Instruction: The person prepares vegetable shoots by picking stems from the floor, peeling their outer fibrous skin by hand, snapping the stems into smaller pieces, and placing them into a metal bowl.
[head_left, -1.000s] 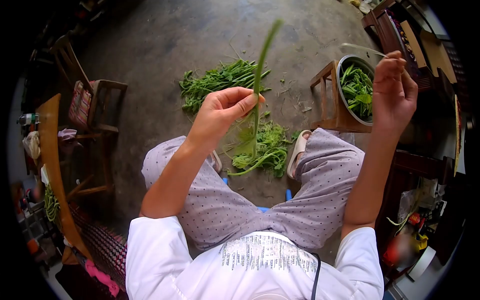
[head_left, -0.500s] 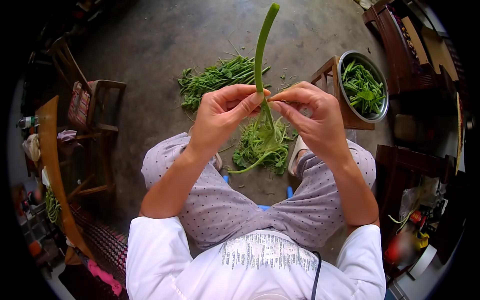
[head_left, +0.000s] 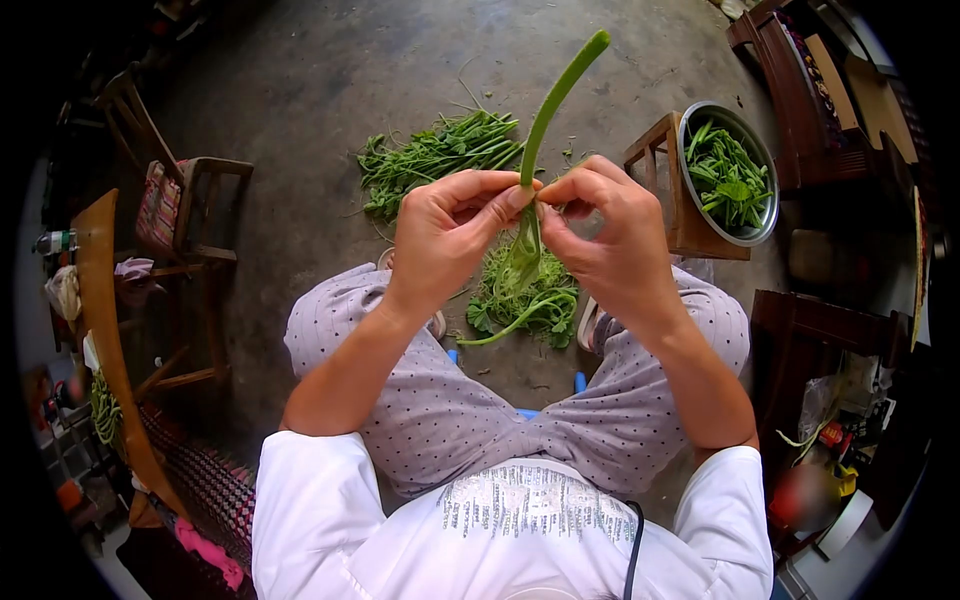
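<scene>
A thick green stem (head_left: 560,100) rises from between my hands, its upper end leaning right and its leafy lower part hanging down. My left hand (head_left: 455,225) pinches the stem between thumb and index finger. Beside it, my right hand (head_left: 615,230) has thumb and index finger pressed together at the stem; whatever is between those fingertips is too small to make out. Below the hands, a pile of leafy trimmings (head_left: 545,315) lies on the floor between the feet. Farther out lies a bundle of green stems (head_left: 435,155).
A metal bowl (head_left: 770,210) of green pieces stands on a wooden stool (head_left: 700,235) at the right. To the left are a wooden chair (head_left: 205,200) and a wooden table edge (head_left: 105,290). Dark wooden furniture (head_left: 790,310) stands at the right.
My right hand has come from the upper right, where it held a thin strand, down to the stem beside my left hand. The stem's top now leans farther right.
</scene>
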